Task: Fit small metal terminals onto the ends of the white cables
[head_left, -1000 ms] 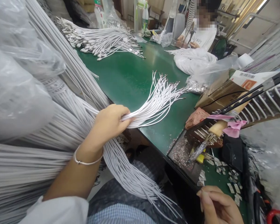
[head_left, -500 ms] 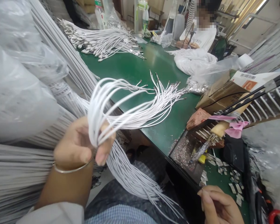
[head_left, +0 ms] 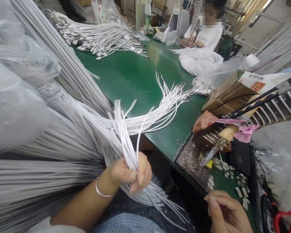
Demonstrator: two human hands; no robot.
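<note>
My left hand (head_left: 138,173), with a bangle at its wrist, is closed round a small bunch of white cables (head_left: 127,147). Their blurred ends point up out of the fist. Beneath and behind that hand runs a larger bundle of loose white cables (head_left: 157,195), hanging over my lap. My right hand (head_left: 226,208) is at the lower right with thumb and index finger pinched together. Whatever sits in the pinch is too small to make out. Close by it lie several small flat metal pieces (head_left: 240,192). On the green bench (head_left: 126,71) rests a spread of white cables with dark metal tips (head_left: 169,106).
A soldering iron (head_left: 214,150) leans over a debris-strewn tray (head_left: 188,158) beside a broken brick (head_left: 205,122). Behind are a cardboard box (head_left: 225,98) and coiled white cables (head_left: 199,60). Plastic-wrapped cable bundles (head_left: 16,97) fill the left. A person (head_left: 206,34) sits across the bench.
My left hand has moved right and down, towards my right hand. The cables it holds were arched over in a loop and now stand up with their ends free. My right hand stays put.
</note>
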